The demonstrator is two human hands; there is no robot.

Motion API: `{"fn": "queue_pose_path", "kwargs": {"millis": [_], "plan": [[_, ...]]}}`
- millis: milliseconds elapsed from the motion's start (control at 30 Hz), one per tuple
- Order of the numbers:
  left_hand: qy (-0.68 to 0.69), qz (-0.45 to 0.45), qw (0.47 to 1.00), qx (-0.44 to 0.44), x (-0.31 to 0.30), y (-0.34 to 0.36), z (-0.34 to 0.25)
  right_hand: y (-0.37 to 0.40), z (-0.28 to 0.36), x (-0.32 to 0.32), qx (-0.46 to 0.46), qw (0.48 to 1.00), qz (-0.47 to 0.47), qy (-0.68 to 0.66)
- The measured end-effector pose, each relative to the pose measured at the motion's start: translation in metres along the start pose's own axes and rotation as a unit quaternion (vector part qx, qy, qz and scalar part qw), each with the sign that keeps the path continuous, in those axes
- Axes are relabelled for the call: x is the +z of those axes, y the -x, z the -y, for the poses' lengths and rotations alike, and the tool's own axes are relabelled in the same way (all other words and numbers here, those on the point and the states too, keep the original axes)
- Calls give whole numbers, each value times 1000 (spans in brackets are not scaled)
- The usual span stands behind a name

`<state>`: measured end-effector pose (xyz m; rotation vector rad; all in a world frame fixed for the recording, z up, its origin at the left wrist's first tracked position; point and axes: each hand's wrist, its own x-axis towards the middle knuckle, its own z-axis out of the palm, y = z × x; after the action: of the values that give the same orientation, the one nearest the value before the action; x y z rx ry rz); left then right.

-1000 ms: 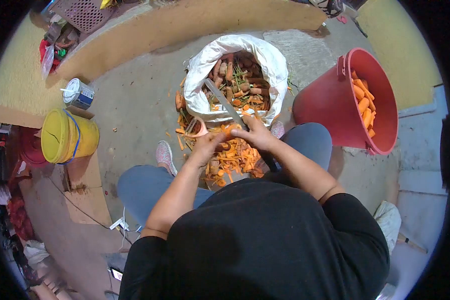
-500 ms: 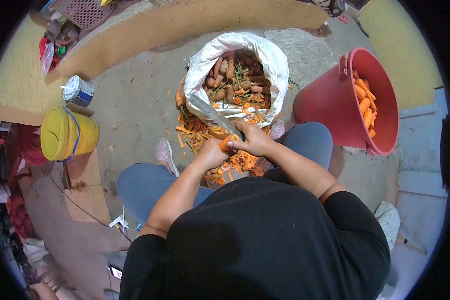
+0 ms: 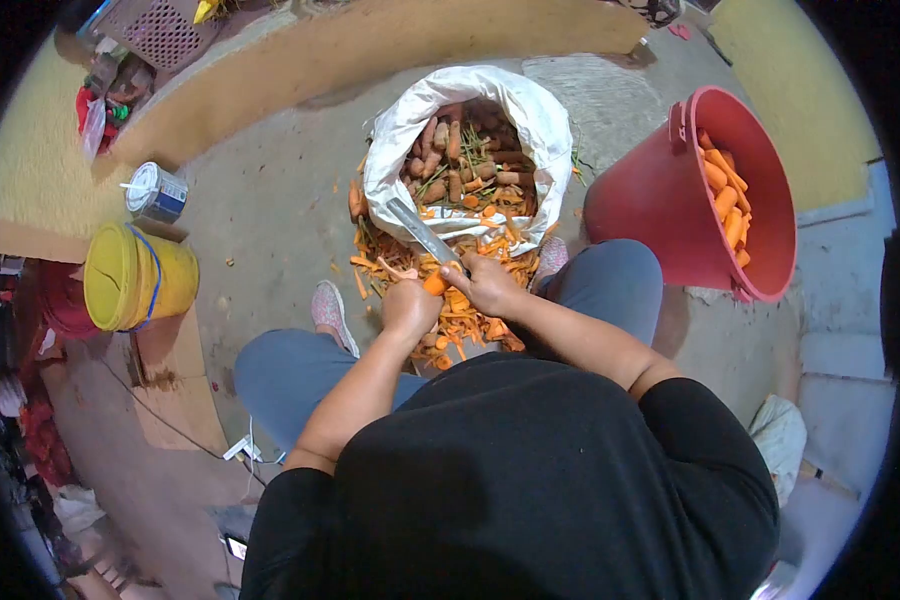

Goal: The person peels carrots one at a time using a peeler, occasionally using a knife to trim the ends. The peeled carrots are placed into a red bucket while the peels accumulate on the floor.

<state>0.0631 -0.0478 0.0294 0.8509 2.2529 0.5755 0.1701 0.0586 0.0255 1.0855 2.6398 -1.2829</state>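
Observation:
My left hand (image 3: 410, 308) is closed round a carrot (image 3: 435, 283), whose bright orange end shows beside the fingers. In my right hand (image 3: 492, 286) is a knife (image 3: 420, 232), its broad blade slanting up and left, away from me. The right thumb lies close to the carrot. Beneath both hands, orange peelings and cut carrot ends (image 3: 482, 322) are heaped on the floor. Just beyond stands a white sack (image 3: 388, 168) with its rim rolled open, holding unpeeled carrots (image 3: 454, 140) and green stalks.
A red bucket (image 3: 635, 205) with peeled carrots (image 3: 727, 200) leans toward me at the right. To the left are a yellow bucket (image 3: 160, 285) and a white-lidded tub (image 3: 156, 192). A cable and power strip (image 3: 242, 447) lie near my left leg. A low wall (image 3: 370, 70) curves behind the sack.
The knife has swung upward, its blade now lifted off the carrot and turned flatter side to view. The carrot's end has shifted slightly left in my left hand.

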Motion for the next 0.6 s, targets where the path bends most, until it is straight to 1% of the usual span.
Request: {"fn": "queue_pose_path", "kwargs": {"millis": [67,133,200,233,267,300,333,367,433,467,567,600], "plan": [[-30,-15,999,14,8,-4,9,-1,-3,6,25,1000,-4,2],[-69,-32,997,11,14,-6,11,-3,-4,10,15,1000,9,-10],[-39,-4,999,-13,9,-4,8,-12,-18,20,-1,999,30,-35],[-25,9,999,-25,4,-4,6,-15,-21,18,67,990,81,-98],[1,2,1000,25,6,-8,12,-17,-25,14,133,969,132,-159],[28,-5,997,75,12,-16,23,-18,-31,11,198,938,182,-218],[57,-12,990,125,14,-21,29,-20,-40,12,132,980,126,-82],[110,28,989,93,17,-25,34,-19,-52,9,119,984,132,-16],[215,110,970,27,17,-29,37,-9,-56,-5,93,978,144,117],[233,121,965,24,18,-30,38,-8,-55,-11,133,978,156,47],[292,152,944,21,20,-28,36,3,-23,-26,172,972,120,-109],[312,161,936,27,18,-27,34,2,-19,-29,144,973,108,-147]]}}
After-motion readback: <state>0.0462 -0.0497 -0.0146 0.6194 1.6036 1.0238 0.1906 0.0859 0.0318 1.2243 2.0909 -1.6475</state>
